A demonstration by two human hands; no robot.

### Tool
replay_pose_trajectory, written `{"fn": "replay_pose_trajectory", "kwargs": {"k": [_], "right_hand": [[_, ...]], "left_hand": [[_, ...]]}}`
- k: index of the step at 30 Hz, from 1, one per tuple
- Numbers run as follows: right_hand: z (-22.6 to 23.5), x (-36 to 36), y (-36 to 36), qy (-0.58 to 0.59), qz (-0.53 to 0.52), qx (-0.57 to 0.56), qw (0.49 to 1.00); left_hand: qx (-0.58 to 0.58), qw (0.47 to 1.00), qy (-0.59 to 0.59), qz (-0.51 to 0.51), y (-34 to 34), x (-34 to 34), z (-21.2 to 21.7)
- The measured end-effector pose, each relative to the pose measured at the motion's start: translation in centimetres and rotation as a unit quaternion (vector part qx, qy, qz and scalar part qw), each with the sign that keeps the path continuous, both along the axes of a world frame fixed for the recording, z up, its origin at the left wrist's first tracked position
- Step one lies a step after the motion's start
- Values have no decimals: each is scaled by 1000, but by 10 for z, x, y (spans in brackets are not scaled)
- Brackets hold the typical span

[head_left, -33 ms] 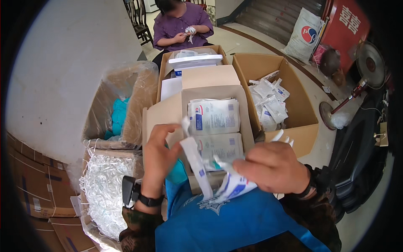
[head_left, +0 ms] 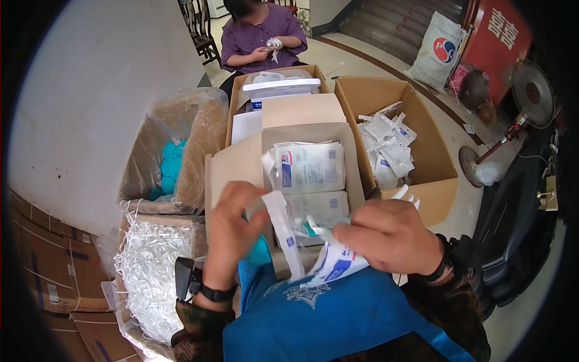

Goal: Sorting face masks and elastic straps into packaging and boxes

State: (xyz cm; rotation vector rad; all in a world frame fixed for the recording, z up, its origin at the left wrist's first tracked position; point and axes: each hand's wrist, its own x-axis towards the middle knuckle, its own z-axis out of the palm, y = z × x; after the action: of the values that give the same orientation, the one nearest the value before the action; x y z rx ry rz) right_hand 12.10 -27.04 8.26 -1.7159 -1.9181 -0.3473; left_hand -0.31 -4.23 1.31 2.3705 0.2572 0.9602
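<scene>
My right hand [head_left: 392,235] pinches a white packet [head_left: 344,265] with blue print, held tilted over my blue apron [head_left: 325,308]. A bit of teal [head_left: 310,228] shows at the packet's upper edge. From near my left fingertips a white strip [head_left: 286,241] slants down to the packet; whether it belongs to the packet I cannot tell. My left hand [head_left: 238,220], smeared by motion, is curled around a soft-looking teal item [head_left: 258,252] that is mostly hidden behind it. Just beyond both hands, an open carton [head_left: 356,157] holds stacked printed packets [head_left: 309,168].
A carton [head_left: 434,163] of loose packets stands right. At left are a plastic-lined box [head_left: 136,163] with teal items [head_left: 172,163] and one full of white cords [head_left: 151,271]. Behind the cartons sits a person in purple [head_left: 262,30] holding white cords. A fan [head_left: 531,93] stands right.
My left hand has shifted slightly right and down, its fingers more curled. The strip's upper end has moved a little right. My right hand has barely moved.
</scene>
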Motion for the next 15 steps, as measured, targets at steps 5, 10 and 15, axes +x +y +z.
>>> {"fn": "replay_pose_trajectory", "kwargs": {"k": [5,10,15], "right_hand": [[-9,-3,19,54,5,9,999],[-12,-3,21,121,44,-30,991],[-16,3,22,148,25,-5,989]], "left_hand": [[-155,955,127,-219,-20,-24,13],[-301,923,142,-194,-20,-31,14],[-362,875,121,-297,-16,-30,1]]}}
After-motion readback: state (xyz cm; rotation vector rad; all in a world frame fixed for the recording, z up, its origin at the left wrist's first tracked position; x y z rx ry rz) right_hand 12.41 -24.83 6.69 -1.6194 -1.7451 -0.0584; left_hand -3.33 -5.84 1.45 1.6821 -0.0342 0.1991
